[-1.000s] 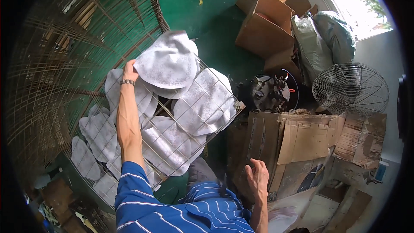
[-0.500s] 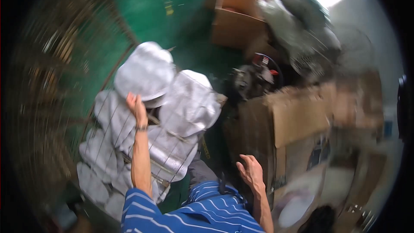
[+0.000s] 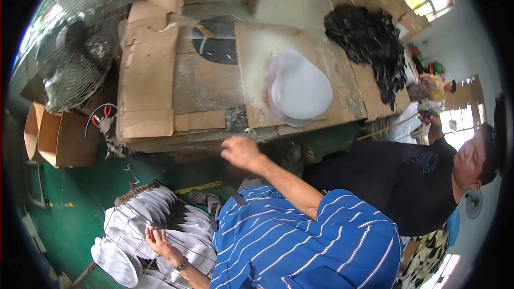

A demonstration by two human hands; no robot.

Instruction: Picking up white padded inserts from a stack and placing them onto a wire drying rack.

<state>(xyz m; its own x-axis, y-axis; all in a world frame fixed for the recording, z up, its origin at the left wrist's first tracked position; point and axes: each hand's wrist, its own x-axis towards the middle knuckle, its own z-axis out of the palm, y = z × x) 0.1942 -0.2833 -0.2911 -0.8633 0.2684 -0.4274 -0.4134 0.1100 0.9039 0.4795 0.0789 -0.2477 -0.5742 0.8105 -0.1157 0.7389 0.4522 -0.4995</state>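
My left hand (image 3: 163, 244), palm up with fingers apart, is open over a wire rack (image 3: 136, 192) with white rounded flat pieces (image 3: 123, 225) lying overlapped in rows. Whether it touches one of them I cannot tell. My right hand (image 3: 242, 152) is loosely bent at the front edge of the cardboard-covered table (image 3: 203, 99), with nothing visible in it; its fingers are slightly blurred. Beyond this hand, to the right, a pile of similar white rounded pieces (image 3: 302, 88) lies on the cardboard, blurred at its left side.
A heap of black strips or pieces (image 3: 369, 43) lies at the table's right. Close on my right is a person in a black shirt (image 3: 385, 182). At left stand a wire-caged fan (image 3: 80, 59) and an open cardboard box (image 3: 64, 136) on the green floor (image 3: 75, 192).
My view has swung right from the rack to the table, so the rack now appears lower left. The white pile on the table and the person have come into view.
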